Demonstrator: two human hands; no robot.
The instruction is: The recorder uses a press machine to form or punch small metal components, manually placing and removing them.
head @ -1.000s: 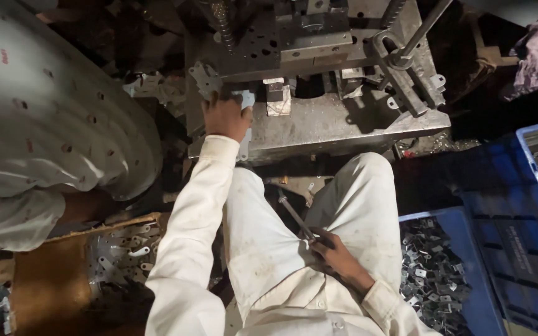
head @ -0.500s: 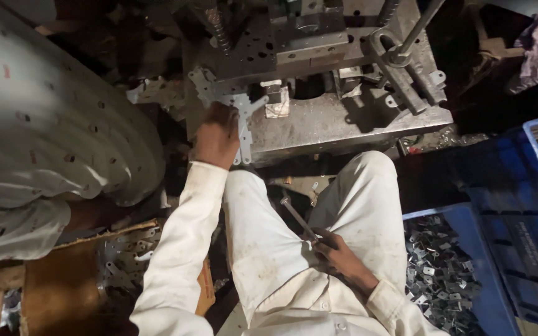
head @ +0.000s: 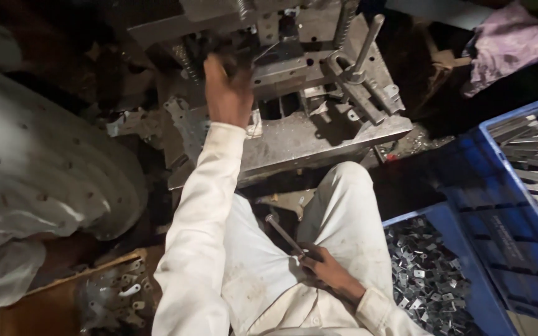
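— Steel everywhere, grey and oily. Start at the left: what's that pale curved bulk?

— A big flywheel (head: 45,168), I'd say, with small holes dotted over its face. Below it, on a brown board, lies a heap of small punched metal pieces (head: 116,298).

— And the person's left hand (head: 226,93)?

— Reached up and forward, white sleeve stretched out, fingers curled into the die (head: 294,68) of the press. It's blurred there, so I cannot tell whether those fingers pinch a piece or only touch the tooling. Just under the wrist hangs a pale perforated metal strip (head: 185,127), against the front of the press bed (head: 319,140).

— So which stage would you call this?

— My reading: the hand is working at the die, placing or clearing a part. It sits between the upper and lower blocks, so nothing else ought to move until it is out.

— The right hand (head: 322,269)?

— Low, resting on the lap, closed around the end of a thin metal rod (head: 284,235) that slants up and to the left between the knees.

— What does the next move call for?

— I'd judge a clean withdrawal of the left hand, straight back clear of the guide posts. The rod looks fit for nudging a piece, keeping fingers away.

— And to the right?

— A blue crate (head: 462,249) full of small stamped parts (head: 428,280), just beside the right knee; behind it a second blue crate (head: 533,115) holding long metal strips (head: 527,146).
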